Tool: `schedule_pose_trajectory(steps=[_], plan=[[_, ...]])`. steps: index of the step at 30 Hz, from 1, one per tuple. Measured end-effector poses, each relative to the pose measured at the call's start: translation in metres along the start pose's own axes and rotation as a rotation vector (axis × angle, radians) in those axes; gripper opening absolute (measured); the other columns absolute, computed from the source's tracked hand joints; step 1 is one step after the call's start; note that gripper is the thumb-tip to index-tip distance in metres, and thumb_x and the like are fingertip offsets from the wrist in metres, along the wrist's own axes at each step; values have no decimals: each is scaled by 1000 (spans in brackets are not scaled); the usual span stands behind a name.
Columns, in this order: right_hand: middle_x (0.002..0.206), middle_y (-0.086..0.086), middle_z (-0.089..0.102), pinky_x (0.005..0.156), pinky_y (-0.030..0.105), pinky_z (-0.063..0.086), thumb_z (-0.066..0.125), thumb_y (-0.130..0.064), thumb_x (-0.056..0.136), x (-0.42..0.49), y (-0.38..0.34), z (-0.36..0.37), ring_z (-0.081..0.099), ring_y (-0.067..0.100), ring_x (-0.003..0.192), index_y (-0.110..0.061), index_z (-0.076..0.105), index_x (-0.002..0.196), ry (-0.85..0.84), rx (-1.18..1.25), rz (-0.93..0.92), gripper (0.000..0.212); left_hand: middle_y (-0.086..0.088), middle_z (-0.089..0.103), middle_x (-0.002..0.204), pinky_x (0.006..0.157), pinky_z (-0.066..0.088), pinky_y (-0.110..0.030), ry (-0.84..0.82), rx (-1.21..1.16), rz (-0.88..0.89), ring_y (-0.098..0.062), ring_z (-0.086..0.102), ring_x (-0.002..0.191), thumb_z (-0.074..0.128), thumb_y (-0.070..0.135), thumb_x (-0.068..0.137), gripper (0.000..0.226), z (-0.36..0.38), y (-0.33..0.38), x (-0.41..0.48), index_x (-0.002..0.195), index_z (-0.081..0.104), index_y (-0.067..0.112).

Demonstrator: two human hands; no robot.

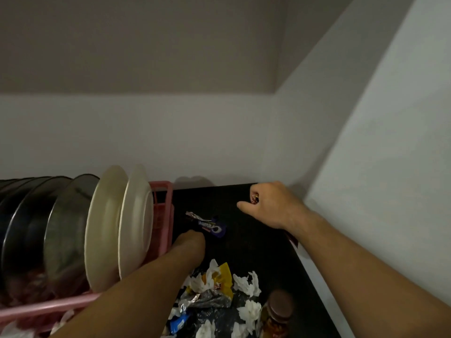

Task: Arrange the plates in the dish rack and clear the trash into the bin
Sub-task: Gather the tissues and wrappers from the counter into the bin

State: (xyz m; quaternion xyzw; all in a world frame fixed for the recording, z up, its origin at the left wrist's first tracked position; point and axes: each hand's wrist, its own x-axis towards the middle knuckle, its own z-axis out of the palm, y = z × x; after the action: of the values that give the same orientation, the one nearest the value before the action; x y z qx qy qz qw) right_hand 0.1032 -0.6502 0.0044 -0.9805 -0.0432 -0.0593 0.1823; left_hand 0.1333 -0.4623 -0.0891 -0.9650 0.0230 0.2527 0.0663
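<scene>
A pink dish rack stands at the left and holds several upright plates: two cream plates at its right end, steel and dark ones behind. My left hand reaches over the black counter and grips a purple snack wrapper. At the counter's far edge, my right hand is closed around a small shiny wrapper. A heap of trash lies nearer me: white tissues, foil, yellow and blue wrappers, a dark plastic bag.
A brown-lidded jar stands at the right of the heap. White walls close the counter at the back and right. No bin is in view.
</scene>
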Motion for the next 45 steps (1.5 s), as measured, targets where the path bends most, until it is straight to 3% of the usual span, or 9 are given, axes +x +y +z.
schedule_pose_trajectory(steps=[4, 7, 12, 18, 25, 28, 31, 40, 45], plan=[[68, -3, 59, 51, 31, 45, 58, -60, 80, -6, -20, -11, 57, 14, 62, -25, 57, 70, -1, 58, 6, 36, -17, 46, 141, 102, 45, -36, 91, -96, 122, -29, 50, 126, 47, 18, 101, 40, -29, -5, -28, 138, 44, 3], [82, -2, 61, 56, 31, 48, 66, -53, 76, -10, -38, -26, 59, 14, 72, -25, 57, 85, -83, 133, 46, 31, -13, 61, 119, 79, 53, -30, 222, -193, 234, -23, 62, 100, 56, 11, 94, 27, -45, -21, -53, 119, 58, 5], [101, -2, 55, 64, 33, 57, 79, -26, 70, -21, -74, -56, 61, 15, 86, -29, 43, 116, -247, 112, 41, 59, 0, 65, 102, 63, 43, -16, 470, -542, 482, -14, 61, 87, 56, 17, 94, 14, -59, -55, -92, 106, 63, 17], [107, -5, 56, 70, 29, 56, 71, -11, 84, -44, -124, -58, 59, 12, 90, -30, 46, 122, -40, 180, -4, 49, 8, 57, 49, 39, 33, -10, 636, -776, 579, 0, 58, 48, 59, 22, 89, 28, -50, -107, -136, 61, 59, 22], [108, -6, 57, 66, 23, 48, 65, -22, 93, -105, -196, -31, 58, 8, 89, -38, 48, 118, 72, 274, -13, 34, 14, 60, 80, 44, 40, -8, 599, -651, 622, 0, 61, 64, 85, 38, 59, 38, -16, -198, -197, 80, 53, 35], [108, -3, 59, 66, 26, 52, 68, -26, 92, -135, -235, -11, 61, 11, 88, -38, 51, 117, 145, 336, 16, 33, 12, 60, 92, 51, 43, -9, 621, -641, 649, -4, 59, 70, 76, 27, 73, 30, 8, -239, -218, 99, 61, 29], [105, -3, 61, 54, 21, 54, 81, -29, 81, -164, -274, 12, 65, 13, 83, -33, 53, 113, 217, 488, 84, 42, 6, 63, 84, 52, 43, -13, 629, -622, 632, -7, 61, 67, 65, 19, 86, 9, 28, -280, -237, 84, 59, 26], [110, -1, 59, 58, 3, 44, 79, -27, 81, -213, -377, 68, 58, 4, 91, -28, 49, 125, 612, 684, 140, 53, 5, 58, 61, 41, 47, -23, 578, -809, 543, -6, 54, 45, 62, 17, 83, 22, 77, -305, -288, 64, 52, 24], [118, -4, 57, 73, 16, 56, 84, -31, 76, -247, -392, 86, 63, 11, 102, -36, 47, 125, 470, 913, 115, 62, -1, 62, 60, 41, 39, -21, 537, -832, 470, -13, 56, 46, 61, 27, 88, 15, 91, -317, -294, 76, 61, 19]])
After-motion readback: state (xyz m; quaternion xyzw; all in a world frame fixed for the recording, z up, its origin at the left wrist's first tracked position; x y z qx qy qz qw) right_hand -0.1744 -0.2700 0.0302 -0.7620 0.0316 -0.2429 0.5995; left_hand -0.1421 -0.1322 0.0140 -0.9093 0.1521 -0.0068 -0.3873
